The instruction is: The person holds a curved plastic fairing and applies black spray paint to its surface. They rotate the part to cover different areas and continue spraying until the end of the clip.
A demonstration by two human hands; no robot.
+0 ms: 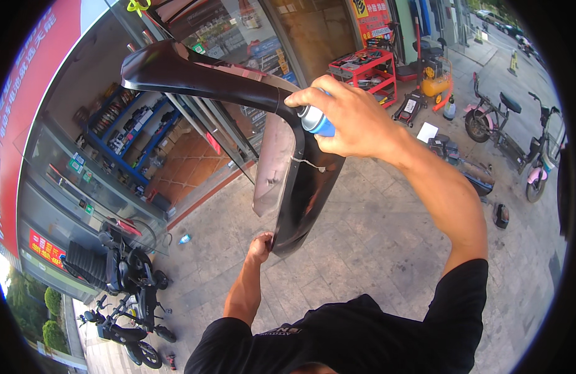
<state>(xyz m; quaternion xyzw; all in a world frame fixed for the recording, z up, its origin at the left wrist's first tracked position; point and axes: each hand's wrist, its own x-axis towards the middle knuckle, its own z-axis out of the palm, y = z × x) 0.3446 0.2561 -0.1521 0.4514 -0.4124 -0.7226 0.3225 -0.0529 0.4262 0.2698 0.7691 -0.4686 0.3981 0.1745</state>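
Observation:
A long, bent, glossy black vehicle body panel (203, 80) stands up in front of me, its upper arm reaching left toward the shop. Paler pinkish-grey inner surfaces (276, 168) show along it, and a thin pale string (309, 164) crosses its middle. At the panel's lower end, my left hand (261, 247) is closed on the edge. My right hand (356, 118) wraps round a blue and silver spray can (317, 122), index finger over its top, close to the panel's bend. Whether spray is coming out I cannot tell.
A red tool cart (370, 70) stands beyond my right hand, near a yellow air compressor (436, 81) and a floor jack (411, 108). Pink-wheeled bikes (487, 121) are at right. Parked scooters (129, 311) stand at lower left, below the open shop doorway with blue shelves (135, 140).

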